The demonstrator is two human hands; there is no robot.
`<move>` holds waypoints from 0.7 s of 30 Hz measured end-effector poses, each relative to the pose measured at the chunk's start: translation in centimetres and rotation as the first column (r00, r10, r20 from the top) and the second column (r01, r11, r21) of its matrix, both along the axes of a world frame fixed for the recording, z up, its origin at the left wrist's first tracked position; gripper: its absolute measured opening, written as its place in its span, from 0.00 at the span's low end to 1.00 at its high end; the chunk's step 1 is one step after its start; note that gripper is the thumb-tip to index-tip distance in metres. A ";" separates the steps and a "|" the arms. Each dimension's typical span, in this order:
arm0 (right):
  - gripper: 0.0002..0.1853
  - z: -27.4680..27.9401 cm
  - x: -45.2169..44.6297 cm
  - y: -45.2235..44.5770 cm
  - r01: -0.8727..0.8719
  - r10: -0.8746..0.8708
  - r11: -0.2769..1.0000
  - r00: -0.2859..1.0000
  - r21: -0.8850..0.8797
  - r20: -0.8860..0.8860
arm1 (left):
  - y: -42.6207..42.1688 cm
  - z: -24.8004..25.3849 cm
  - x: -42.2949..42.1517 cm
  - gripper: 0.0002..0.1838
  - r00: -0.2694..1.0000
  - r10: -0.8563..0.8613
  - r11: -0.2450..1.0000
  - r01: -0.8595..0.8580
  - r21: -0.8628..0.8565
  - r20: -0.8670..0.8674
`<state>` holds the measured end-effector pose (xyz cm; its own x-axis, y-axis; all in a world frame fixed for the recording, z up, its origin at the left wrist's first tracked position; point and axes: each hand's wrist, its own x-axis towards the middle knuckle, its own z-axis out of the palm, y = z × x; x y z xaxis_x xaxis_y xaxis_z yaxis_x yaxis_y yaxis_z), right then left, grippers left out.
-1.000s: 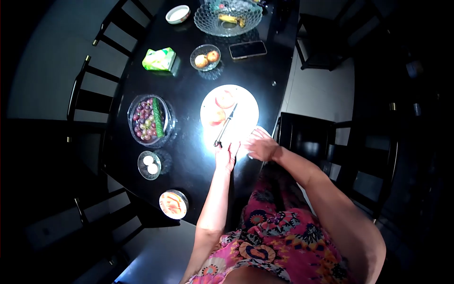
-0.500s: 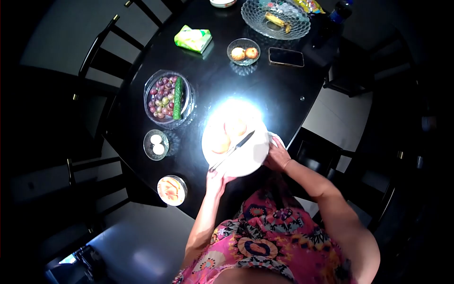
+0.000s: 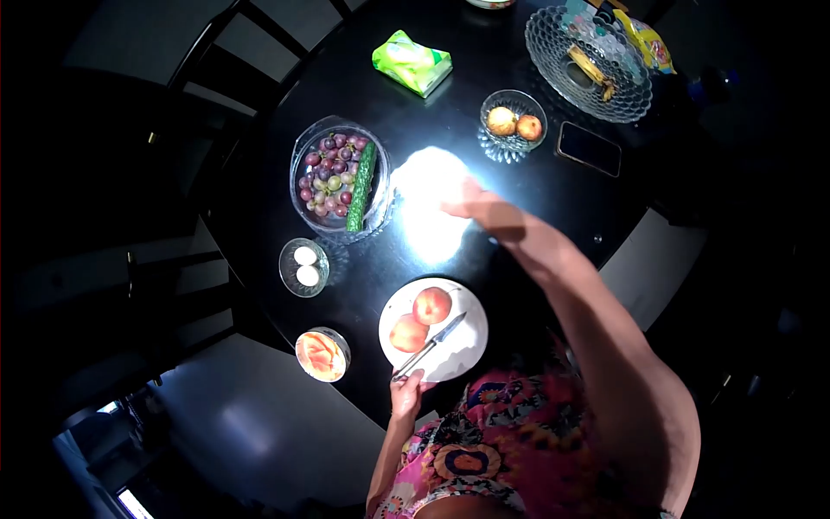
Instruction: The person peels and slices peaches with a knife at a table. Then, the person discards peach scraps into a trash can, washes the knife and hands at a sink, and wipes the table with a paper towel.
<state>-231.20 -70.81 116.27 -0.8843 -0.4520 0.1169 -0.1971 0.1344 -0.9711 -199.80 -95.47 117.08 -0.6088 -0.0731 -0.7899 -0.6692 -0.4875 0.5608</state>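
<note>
A white plate [image 3: 465, 355] carries two peaches [image 3: 431, 305] and a knife [image 3: 437, 337] lying slantwise, blade up to the right. My left hand [image 3: 408, 394] grips the plate's near rim, close to the knife's handle. Out over the middle of the table reaches my right hand [image 3: 468, 201], at the edge of a very bright white patch [image 3: 430, 208]. Glare washes out its fingers, and I cannot tell whether a white thing is in them. To the left of that patch stands a clear bowl [image 3: 298, 206] with grapes [image 3: 333, 177] and a cucumber [image 3: 361, 186].
On the dark table are a bowl with two eggs [image 3: 306, 265], a bowl of orange slices [image 3: 321, 355], a green packet [image 3: 412, 64], a small bowl with two round fruits [image 3: 515, 122], a phone [image 3: 589, 149] and a large glass dish [image 3: 553, 73]. Chairs surround it.
My right hand has left the plate's right side and stretched forward over the table. The plate, still in my left hand, sits lower in view. The camera view has shifted.
</note>
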 end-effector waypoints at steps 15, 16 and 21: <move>0.29 -1.6 -0.8 4.6 0.397 -0.020 0.883 0.565 -0.251 0.825 | -6.8 -1.6 -7.9 0.17 0.901 -0.434 0.879 0.422 -0.223 -0.004; 0.26 -2.2 -1.4 4.7 0.386 -0.401 0.906 0.658 0.172 0.638 | -7.6 -1.4 -9.1 0.17 0.903 -0.429 0.835 0.385 -0.393 -0.027; 0.16 1.9 1.3 4.7 0.250 -0.336 0.914 0.908 0.320 0.249 | -3.9 0.7 -20.5 0.11 0.980 0.074 0.953 -0.124 -0.276 -0.185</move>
